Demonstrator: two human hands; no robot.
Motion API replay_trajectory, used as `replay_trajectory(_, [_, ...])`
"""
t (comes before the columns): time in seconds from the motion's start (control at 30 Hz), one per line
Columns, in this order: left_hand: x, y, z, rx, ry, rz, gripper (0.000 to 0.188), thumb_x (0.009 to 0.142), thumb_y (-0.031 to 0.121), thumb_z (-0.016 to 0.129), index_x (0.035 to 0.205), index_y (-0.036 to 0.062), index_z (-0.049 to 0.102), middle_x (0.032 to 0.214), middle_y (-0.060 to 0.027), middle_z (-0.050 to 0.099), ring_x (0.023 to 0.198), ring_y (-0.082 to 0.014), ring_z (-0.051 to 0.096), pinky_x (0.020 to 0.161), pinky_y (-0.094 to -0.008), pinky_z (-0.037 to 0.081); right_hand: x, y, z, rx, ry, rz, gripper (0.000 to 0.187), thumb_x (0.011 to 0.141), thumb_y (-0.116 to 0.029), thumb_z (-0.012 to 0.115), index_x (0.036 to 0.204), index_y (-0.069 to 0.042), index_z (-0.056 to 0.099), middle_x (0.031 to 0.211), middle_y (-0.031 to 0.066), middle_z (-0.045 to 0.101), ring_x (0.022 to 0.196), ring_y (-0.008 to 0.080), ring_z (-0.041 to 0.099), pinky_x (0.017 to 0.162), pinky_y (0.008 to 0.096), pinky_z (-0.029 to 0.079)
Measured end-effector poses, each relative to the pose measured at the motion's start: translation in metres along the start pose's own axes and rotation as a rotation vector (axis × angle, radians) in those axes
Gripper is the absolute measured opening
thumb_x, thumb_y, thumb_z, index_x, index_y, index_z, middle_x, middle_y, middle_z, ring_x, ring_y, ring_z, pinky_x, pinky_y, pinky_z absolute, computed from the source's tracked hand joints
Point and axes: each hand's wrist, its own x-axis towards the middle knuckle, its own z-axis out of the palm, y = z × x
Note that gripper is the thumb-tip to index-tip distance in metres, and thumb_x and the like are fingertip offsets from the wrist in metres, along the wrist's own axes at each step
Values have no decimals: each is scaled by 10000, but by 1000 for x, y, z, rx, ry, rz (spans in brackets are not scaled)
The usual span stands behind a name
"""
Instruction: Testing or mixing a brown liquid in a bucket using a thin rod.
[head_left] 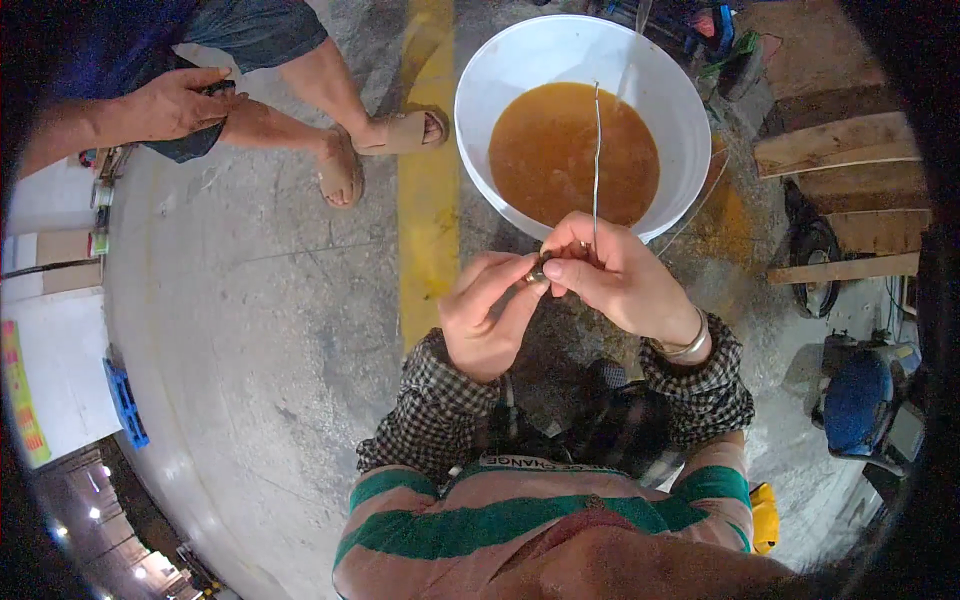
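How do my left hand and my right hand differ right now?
The right hand wears a bangle at the wrist and pinches a thin upright wire; the left hand is bare-wristed and sits lower, its fingers on a small dark piece. Both come out of checked sleeves, below the white bucket.

Even, fairly bright overhead light falls on the concrete floor, with only soft shadows. The white bucket rim glares slightly. Fisheye distortion bends straight edges toward the rim, where the corners go black. Small lamps flare at lower left.
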Motion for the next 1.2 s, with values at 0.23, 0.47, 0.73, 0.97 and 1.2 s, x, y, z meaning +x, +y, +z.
replay_trajectory(0.23, [-3, 1, -4, 34, 11, -28, 260, 696, -70, 628, 949, -30, 583, 840, -128, 585, 760, -206, 583, 663, -265, 466, -2, 8, 1, -15, -29, -125, 117, 837, -50, 528, 942, -10, 497, 820, -1, 528, 731, 42, 475, 638, 184, 399])
replay_trajectory(0.47, [-3, -1, -3, 11, -11, -14, 243, 710, -68, 614, 945, -47, 557, 844, -135, 583, 754, -203, 564, 681, -265, 445, -5, 2, 4, -40, -47, -94, 148, 820, -9, 534, 965, -14, 507, 847, 4, 534, 764, 45, 489, 660, 183, 406])
replay_trajectory(0.73, [-6, -3, -2, -51, -27, -144, 189, 719, -86, 586, 903, -68, 545, 781, -74, 531, 656, -123, 484, 602, -216, 389, -2, 9, 8, -100, -12, -108, 179, 793, 6, 565, 966, -14, 525, 787, -18, 494, 704, 31, 455, 607, 176, 392])
replay_trajectory(0.97, [-8, -5, -4, -123, -107, -163, 329, 738, -81, 579, 1061, -48, 528, 944, -134, 580, 752, -169, 565, 692, -253, 455, -2, 13, 9, -29, -5, -87, 190, 786, 7, 573, 970, -9, 528, 780, -17, 494, 697, 34, 459, 606, 178, 398])
replay_trajectory(1.2, [0, -6, -17, -530, 5, -532, 240, 817, 22, 532, 1045, -42, 497, 948, -140, 592, 804, -201, 588, 700, -280, 476, -4, 3, 12, -222, 80, -159, 175, 855, -144, 495, 950, 2, 490, 667, 74, 504, 612, 166, 505, 582, 285, 408])
